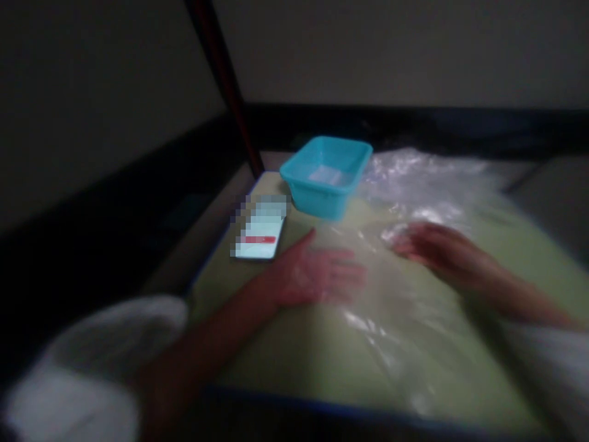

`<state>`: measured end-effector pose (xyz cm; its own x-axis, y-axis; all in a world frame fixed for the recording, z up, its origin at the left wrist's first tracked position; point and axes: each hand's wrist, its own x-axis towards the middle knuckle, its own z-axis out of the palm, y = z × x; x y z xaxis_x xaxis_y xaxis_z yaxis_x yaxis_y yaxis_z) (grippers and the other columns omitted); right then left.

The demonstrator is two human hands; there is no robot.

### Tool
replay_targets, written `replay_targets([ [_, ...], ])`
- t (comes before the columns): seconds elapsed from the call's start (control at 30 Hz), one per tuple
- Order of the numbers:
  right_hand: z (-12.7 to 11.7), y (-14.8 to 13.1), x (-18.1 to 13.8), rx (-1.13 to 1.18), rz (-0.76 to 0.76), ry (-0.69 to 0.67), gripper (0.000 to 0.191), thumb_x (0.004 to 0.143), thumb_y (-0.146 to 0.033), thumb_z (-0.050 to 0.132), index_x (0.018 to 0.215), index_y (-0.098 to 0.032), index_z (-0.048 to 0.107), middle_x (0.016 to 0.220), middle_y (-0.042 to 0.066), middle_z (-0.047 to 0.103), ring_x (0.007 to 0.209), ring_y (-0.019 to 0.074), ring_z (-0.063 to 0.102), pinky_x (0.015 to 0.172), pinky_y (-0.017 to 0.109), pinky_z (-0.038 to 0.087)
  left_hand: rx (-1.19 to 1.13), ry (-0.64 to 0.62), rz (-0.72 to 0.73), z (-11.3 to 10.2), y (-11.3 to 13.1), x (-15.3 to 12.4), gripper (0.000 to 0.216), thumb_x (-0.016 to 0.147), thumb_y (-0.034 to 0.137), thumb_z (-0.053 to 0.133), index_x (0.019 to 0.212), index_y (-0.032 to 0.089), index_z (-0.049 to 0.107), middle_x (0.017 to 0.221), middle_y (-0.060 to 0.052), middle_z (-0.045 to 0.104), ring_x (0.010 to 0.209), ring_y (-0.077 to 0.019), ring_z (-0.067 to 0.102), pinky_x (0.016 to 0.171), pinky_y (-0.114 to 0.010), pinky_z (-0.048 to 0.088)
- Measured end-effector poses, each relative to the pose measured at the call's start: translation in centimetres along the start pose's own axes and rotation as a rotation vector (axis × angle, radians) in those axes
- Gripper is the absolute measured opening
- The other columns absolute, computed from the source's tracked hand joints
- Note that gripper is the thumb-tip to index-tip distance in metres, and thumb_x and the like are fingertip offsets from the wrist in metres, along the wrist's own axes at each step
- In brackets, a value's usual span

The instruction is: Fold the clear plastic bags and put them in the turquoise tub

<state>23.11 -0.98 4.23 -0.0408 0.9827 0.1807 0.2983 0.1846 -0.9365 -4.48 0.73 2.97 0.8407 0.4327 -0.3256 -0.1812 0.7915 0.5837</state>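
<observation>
A thin, clear plastic bag (391,301) lies spread and wrinkled across the near middle of the table. My left hand (317,276) is open beside it, fingers stretched out to the right and thumb up. Its fingertips overlap the plastic's left part, and blur hides whether they are inside or outside it. At the upper edge of that plastic, my right hand (432,248) is closed with a gathered bit of it at the fingertips.
Behind the hands stands a turquoise plastic basin (317,196) with something pale inside. A phone with a lit screen (262,230) lies left of it. More crumpled clear plastic (423,184) covers the back right of the yellow-green table (285,350). A dark red pole (230,92) rises behind.
</observation>
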Motion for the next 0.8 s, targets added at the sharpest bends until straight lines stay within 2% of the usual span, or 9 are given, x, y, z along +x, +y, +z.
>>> replay_targets([
  [0.07, -0.4, 0.1, -0.2, -0.072, -0.021, 0.106, 0.023, 0.081, -0.045, 0.059, 0.091, -0.024, 0.058, 0.100, 0.006, 0.069, 0.079, 0.0209, 0.069, 0.064, 0.035, 0.058, 0.036, 0.161, 0.074, 0.1, 0.5, -0.1, 0.073, 0.086, 0.066, 0.018, 0.117, 0.010, 0.051, 0.118, -0.018, 0.059, 0.112, -0.0311, 0.057, 0.089, -0.048, 0.045],
  [0.17, -0.4, -1.2, -1.3, -0.360, -0.232, 0.129, 0.025, 0.081, -0.038, 0.063, 0.099, -0.023, 0.058, 0.108, 0.008, 0.064, 0.086, 0.0214, 0.065, 0.072, 0.036, 0.056, 0.311, 0.584, 0.325, 0.6, 1.1, -0.2, 0.050, 0.088, 0.055, 0.031, 0.102, 0.013, 0.055, 0.108, -0.016, 0.063, 0.101, -0.0292, 0.062, 0.085, -0.048, 0.049],
  [0.23, 0.1, -2.1, -2.2, -0.519, -0.427, -0.091, 0.021, 0.084, -0.034, 0.060, 0.101, -0.022, 0.060, 0.104, 0.007, 0.066, 0.090, 0.0220, 0.064, 0.076, 0.036, 0.055, 0.577, 0.872, 0.577, 0.8, 1.2, -0.3, 0.029, 0.084, 0.038, 0.047, 0.103, 0.017, 0.052, 0.115, -0.012, 0.059, 0.108, -0.0267, 0.058, 0.093, -0.047, 0.045],
  [0.3, 1.1, -2.5, -3.0, -0.618, -0.575, -0.320, 0.033, 0.084, -0.032, 0.060, 0.115, -0.021, 0.057, 0.111, 0.008, 0.065, 0.102, 0.0238, 0.061, 0.086, 0.039, 0.053, 0.958, 0.987, 0.820, 0.9, 0.9, -0.5, 0.035, 0.077, 0.024, 0.057, 0.111, 0.020, 0.049, 0.128, -0.009, 0.052, 0.121, -0.0247, 0.048, 0.105, -0.046, 0.036],
  [0.4, 2.6, -1.9, -3.7, -0.691, -0.651, -0.518, 0.049, 0.085, -0.031, 0.058, 0.131, -0.018, 0.047, 0.126, 0.011, 0.059, 0.115, 0.0252, 0.055, 0.096, 0.043, 0.048, 1.676, 0.710, 0.894, 1.0, -0.1, -0.8, 0.040, 0.081, 0.023, 0.056, 0.120, 0.018, 0.049, 0.139, -0.011, 0.044, 0.132, -0.0236, 0.037, 0.111, -0.043, 0.029],
  [0.47, 3.3, -1.1, -4.0, -0.685, -0.645, -0.542, 0.046, 0.089, -0.025, 0.052, 0.134, -0.018, 0.045, 0.126, 0.011, 0.059, 0.115, 0.0236, 0.056, 0.096, 0.042, 0.048, 1.954, 0.405, 0.743, 1.0, -0.9, -0.7, 0.045, 0.085, 0.029, 0.054, 0.127, 0.016, 0.046, 0.146, -0.013, 0.037, 0.137, -0.0238, 0.030, 0.113, -0.042, 0.026],
  [0.53, 3.6, -0.5, -4.0, -0.665, -0.629, -0.517, 0.042, 0.091, -0.018, 0.045, 0.132, -0.019, 0.045, 0.123, 0.011, 0.061, 0.112, 0.0218, 0.058, 0.094, 0.040, 0.050, 2.081, 0.223, 0.598, 0.9, -1.5, -0.6, 0.053, 0.087, 0.036, 0.053, 0.133, 0.015, 0.042, 0.151, -0.013, 0.029, 0.141, -0.0244, 0.021, 0.115, -0.042, 0.021],
  [0.67, 2.6, 0.0, -3.4, -0.645, -0.544, -0.346, 0.032, 0.089, -0.016, 0.042, 0.120, -0.020, 0.052, 0.112, 0.011, 0.065, 0.098, 0.0223, 0.064, 0.081, 0.038, 0.055, 2.142, 0.186, 0.449, 0.6, -2.1, -0.4, 0.059, 0.090, 0.041, 0.048, 0.141, 0.017, 0.033, 0.154, -0.011, 0.021, 0.143, -0.0251, 0.013, 0.115, -0.045, 0.014],
  [0.8, -0.7, -0.1, -2.1, -0.773, -0.364, 0.007, 0.030, 0.086, -0.022, 0.046, 0.115, -0.020, 0.053, 0.096, 0.010, 0.067, 0.070, 0.0224, 0.066, 0.063, 0.036, 0.054, 2.152, 0.235, 0.466, 1.1, -2.5, -0.7, 0.058, 0.089, 0.043, 0.049, 0.140, 0.019, 0.034, 0.153, -0.011, 0.025, 0.142, -0.0260, 0.017, 0.114, -0.046, 0.016],
])
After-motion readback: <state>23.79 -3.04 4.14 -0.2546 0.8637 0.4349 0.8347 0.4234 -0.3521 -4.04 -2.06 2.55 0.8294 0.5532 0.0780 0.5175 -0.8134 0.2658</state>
